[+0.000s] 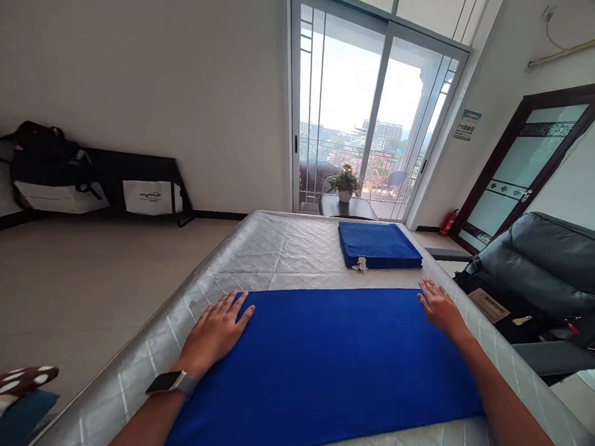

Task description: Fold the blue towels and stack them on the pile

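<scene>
A large blue towel (326, 365) lies spread flat on a quilted silver mattress (274, 250). My left hand (216, 333) rests palm down on the towel's far left corner, fingers stretched out, a watch on the wrist. My right hand (440, 309) lies flat on the far right corner, fingers open too. Neither hand holds anything. Beyond the spread towel, a stack of folded blue towels (379, 245) sits near the mattress's far right edge, with a small white tag at its front.
A dark leather chair (547, 266) stands right of the mattress. A potted plant (345, 182) sits on a dark table before the glass balcony doors. Black bags (81, 178) line the left wall. A spotted object (20, 381) pokes in at lower left.
</scene>
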Available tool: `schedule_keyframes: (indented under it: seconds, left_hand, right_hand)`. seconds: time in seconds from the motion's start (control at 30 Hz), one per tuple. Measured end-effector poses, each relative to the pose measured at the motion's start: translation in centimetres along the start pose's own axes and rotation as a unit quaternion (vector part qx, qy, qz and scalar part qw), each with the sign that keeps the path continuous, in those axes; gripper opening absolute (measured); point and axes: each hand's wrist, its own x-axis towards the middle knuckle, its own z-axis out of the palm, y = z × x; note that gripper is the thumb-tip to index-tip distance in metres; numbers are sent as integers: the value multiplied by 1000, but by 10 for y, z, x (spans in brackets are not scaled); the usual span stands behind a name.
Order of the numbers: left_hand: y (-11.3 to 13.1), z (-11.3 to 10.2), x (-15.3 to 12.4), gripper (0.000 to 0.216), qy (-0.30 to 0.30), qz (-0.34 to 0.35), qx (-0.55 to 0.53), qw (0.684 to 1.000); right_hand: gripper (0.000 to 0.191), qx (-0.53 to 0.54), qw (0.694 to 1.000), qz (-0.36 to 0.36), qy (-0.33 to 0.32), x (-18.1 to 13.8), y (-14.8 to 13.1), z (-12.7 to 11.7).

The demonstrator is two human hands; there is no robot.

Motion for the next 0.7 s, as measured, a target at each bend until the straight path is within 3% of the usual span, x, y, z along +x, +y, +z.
schedule_keyframes:
  seconds: [0.1,0.23,0.33,0.4,0.53,0.7]
  left_hand:
    - [6,-7,-1,68,-6,-3,-2,1000]
    - [9,-10,-2,67,-7,-16,-8,1000]
    - [9,-11,-3,66,2,-6,-5,1000]
    - [9,-12,-3,66,9,3,-4,1000]
    - [9,-12,-4,65,23,16,-11,1000]
    - [11,-13,-3,66,10,-9,-10,1000]
  right_hand:
    - [57,9,994,-108,30,-2,-76,-25]
    - [54,86,955,-284,1,-11,-195,-46]
    - [57,168,922,-345,-46,-11,-273,-46]
    - [60,209,911,-347,-81,-6,-313,-40]
    - [65,245,915,-293,-130,9,-354,-23]
    - [70,231,926,-249,-163,17,-337,-16]
